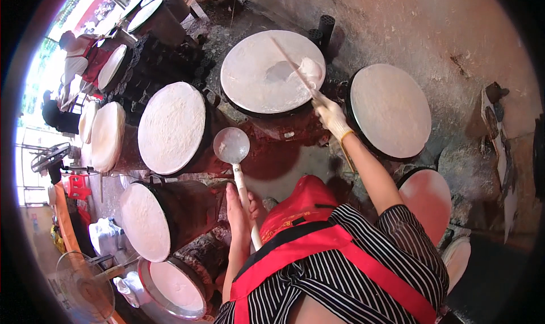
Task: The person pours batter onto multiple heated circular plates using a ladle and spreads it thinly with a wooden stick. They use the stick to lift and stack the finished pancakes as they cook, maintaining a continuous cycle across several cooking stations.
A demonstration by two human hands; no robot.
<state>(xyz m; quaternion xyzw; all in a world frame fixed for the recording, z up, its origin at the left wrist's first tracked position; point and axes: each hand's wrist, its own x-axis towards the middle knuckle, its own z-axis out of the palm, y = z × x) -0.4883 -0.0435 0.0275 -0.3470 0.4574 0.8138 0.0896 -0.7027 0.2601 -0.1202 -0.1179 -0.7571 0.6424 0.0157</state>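
My left hand (240, 207), bare, grips the pale handle of a round metal ladle (231, 145). The ladle's bowl carries whitish residue and sits apart from the griddles. My right hand (330, 111), in a knitted work glove, holds a long thin stick (289, 60) that slants across a round griddle (242, 68). A pale layer covers that griddle. Beside the stick lies a mound of wet white batter (311, 68), next to a darker grey patch (281, 72). A lower length of stick (349, 158) shows past my wrist, seemingly the same one.
Several round, pale-topped griddles on drum stoves surround me, including one at right (391, 111) and one at left (172, 128). A basin of white batter (176, 285) stands lower left, near a fan (85, 285). Honeycomb briquettes (326, 26) stand by the wall. A person (81, 60) is at far left.
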